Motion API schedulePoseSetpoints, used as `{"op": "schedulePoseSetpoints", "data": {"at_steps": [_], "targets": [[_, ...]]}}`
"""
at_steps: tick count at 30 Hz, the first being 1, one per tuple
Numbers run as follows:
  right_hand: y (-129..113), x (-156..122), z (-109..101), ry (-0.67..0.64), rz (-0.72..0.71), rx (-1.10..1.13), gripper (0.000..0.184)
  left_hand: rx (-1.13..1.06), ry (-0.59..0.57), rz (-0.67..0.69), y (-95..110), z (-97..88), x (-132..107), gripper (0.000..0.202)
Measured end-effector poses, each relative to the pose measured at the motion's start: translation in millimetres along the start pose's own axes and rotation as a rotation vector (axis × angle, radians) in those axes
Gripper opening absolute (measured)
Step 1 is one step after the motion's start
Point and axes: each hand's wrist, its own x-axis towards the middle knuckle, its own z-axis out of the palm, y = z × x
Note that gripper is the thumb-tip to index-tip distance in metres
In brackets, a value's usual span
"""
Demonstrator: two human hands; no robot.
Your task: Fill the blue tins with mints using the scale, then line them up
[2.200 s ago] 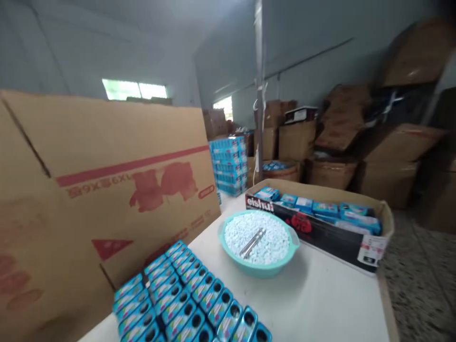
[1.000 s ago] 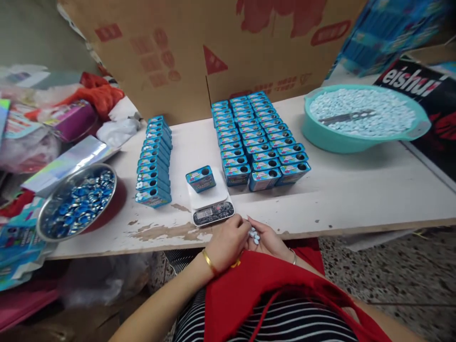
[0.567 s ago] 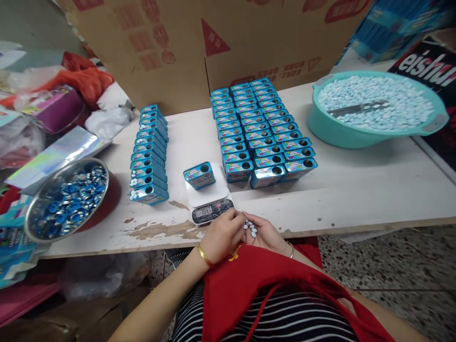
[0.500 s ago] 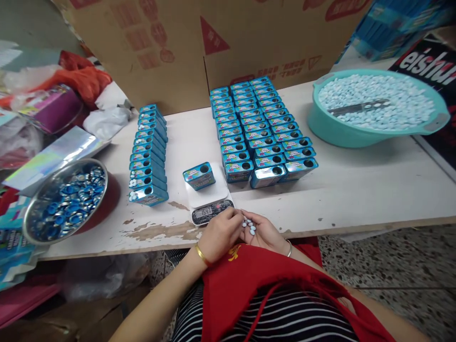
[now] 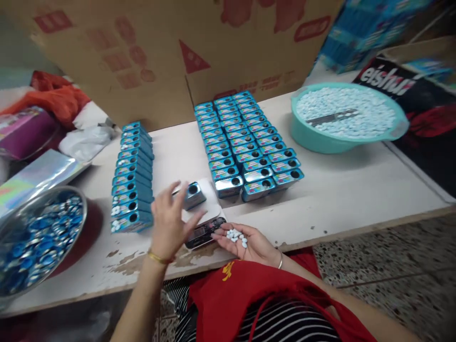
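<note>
My left hand (image 5: 169,221) is open, its fingers spread beside a blue tin (image 5: 194,195) and partly in front of it. The tin, with a round dark hole in its top, stands on a white kitchen scale (image 5: 213,202); its dark display panel is partly covered by my hands. Palm up, my right hand (image 5: 258,246) cups several pale blue tablets (image 5: 235,235) close to the scale's front right corner. Left of my left hand runs a row of blue tins (image 5: 137,222), the nearest with tablets on top beside the holes.
Several rows of blue tins (image 5: 259,189) stand behind the scale. A turquoise basin (image 5: 320,140) of tablets with a flat strip (image 5: 333,117) lies at right. A metal bowl (image 5: 84,209) of blue-and-silver caps is at left. A large cardboard box (image 5: 160,61) backs the table.
My left hand has left my right palm and moved left and forward to the tin on the scale, fingers spreading. My right hand stays cupped with the tablets. The view has shifted.
</note>
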Motion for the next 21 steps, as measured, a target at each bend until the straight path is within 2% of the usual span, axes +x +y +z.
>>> {"op": "schedulePoseSetpoints", "data": {"at_steps": [2, 4, 6, 9, 12, 18, 21], "targets": [[-3, -2, -4, -0.009, 0.011, -0.029, 0.017, 0.064, -0.084, -0.010, -15, 2.0, 11, 0.053], [-7, -4, -11, -0.024, 0.007, -0.038, 0.017, 0.042, -0.140, 0.046, -15, 4.3, 19, 0.037], [-11, -7, -17, -0.032, -0.006, -0.033, 0.018, -0.016, -0.141, 0.112, -1, 4.9, 23, 0.031], [-15, -12, -26, -0.024, -0.033, -0.019, 0.019, -0.113, -0.137, 0.192, 31, 8.6, 28, 0.032], [-17, -16, -32, -0.020, -0.068, -0.005, 0.019, -0.147, -0.159, 0.208, 53, 23.9, 36, 0.030], [-19, -25, -35, 0.007, -0.089, 0.005, 0.018, -0.097, -0.127, 0.191, 62, 66.3, 39, 0.035], [-18, -30, -33, 0.037, -0.078, -0.010, 0.016, -0.061, -0.059, 0.198, 61, 73.0, 29, 0.045]]}}
